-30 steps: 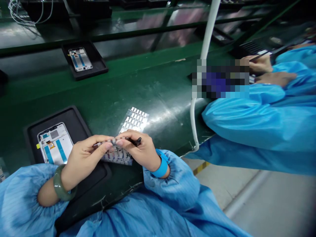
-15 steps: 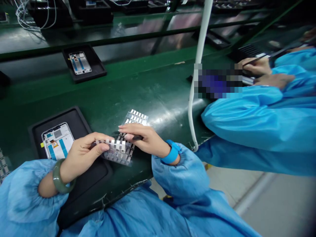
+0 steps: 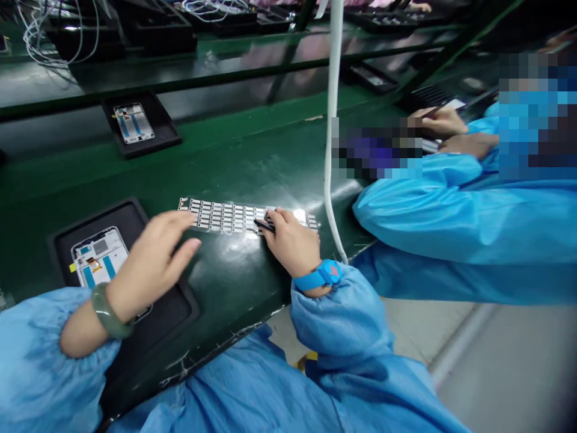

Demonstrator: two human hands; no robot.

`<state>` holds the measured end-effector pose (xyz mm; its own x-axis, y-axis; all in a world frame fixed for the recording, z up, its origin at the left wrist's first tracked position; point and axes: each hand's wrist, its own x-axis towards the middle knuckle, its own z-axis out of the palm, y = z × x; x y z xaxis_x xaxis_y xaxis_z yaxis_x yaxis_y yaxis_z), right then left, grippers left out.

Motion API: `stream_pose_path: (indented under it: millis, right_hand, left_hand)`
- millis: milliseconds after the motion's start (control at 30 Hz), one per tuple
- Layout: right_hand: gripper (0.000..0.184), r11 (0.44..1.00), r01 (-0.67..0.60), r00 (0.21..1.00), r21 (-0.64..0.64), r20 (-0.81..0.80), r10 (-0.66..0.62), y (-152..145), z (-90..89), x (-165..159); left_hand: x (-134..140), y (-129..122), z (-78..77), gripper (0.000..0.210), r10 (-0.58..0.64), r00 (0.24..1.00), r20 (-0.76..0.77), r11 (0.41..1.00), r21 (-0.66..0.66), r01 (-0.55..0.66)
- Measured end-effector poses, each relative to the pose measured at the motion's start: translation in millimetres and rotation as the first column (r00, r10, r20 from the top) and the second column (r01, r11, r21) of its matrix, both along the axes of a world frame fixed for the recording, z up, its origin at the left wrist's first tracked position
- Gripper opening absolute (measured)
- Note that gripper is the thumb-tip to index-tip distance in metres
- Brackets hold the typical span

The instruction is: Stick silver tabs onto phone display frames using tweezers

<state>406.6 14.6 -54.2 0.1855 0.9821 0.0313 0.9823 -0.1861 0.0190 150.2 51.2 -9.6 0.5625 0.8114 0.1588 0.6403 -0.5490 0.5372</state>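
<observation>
A clear sheet with rows of small white-and-black stickers (image 3: 223, 218) lies lengthwise on the green bench. My left hand (image 3: 157, 255) is open, thumb apart from the fingers, with its fingertips at the sheet's left end. Over the sheet's right part rests my right hand (image 3: 295, 240), closed around a thin black tool (image 3: 264, 225) whose exact kind I cannot make out. Partly under my left hand, an opened phone body (image 3: 100, 255) with blue strips sits in a black tray (image 3: 135, 216).
A second black tray (image 3: 166, 135) holding another phone body (image 3: 134, 123) stands farther back. A white cable (image 3: 331, 180) hangs down to the bench's right side. Beyond it, a co-worker's blue sleeve (image 3: 428, 204) and hands (image 3: 444, 123) are at the bench.
The sticker sheet was bent up in my left hand; now it lies flat and turned sideways. My left hand has let go and opened. My right hand has shifted right, still with the black tool.
</observation>
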Motion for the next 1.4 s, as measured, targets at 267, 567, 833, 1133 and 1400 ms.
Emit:
stream_pose_path:
  millis: [267, 567, 833, 1133, 1400]
  right_hand:
    - [0.038, 0.984, -0.015, 0.997, -0.175, 0.076, 0.029, -30, 24.5, -17]
    - [0.041, 0.780, -0.560, 0.650, -0.279, -0.732, 0.204, -23, 80.6, 2]
    - [0.046, 0.996, 0.067, -0.044, 0.054, -0.997, 0.057, 82, 37.8, -13]
    - [0.015, 0.987, 0.147, -0.027, -0.058, -0.998, -0.055, 161, -10.3, -41]
    - [0.013, 0.979, 0.134, -0.134, -0.152, -0.982, -0.134, 166, -11.4, -40]
  left_hand:
    - [43, -9, -22.6, 0.055, -0.237, 0.935, -0.263, 0.965, -0.173, 0.196]
    - [31, 22, -22.7, 0.045, -0.160, 0.969, -0.186, 0.977, -0.167, 0.129]
    - [43, 31, -33.1, 0.045, -0.192, 0.928, -0.319, 0.981, -0.047, 0.186]
    - [55, 39, -40.6, 0.044, -0.163, 0.906, -0.390, 0.982, 0.024, 0.187]
    - [53, 39, -41.4, 0.041, -0.167, 0.934, -0.315, 0.985, -0.014, 0.171]
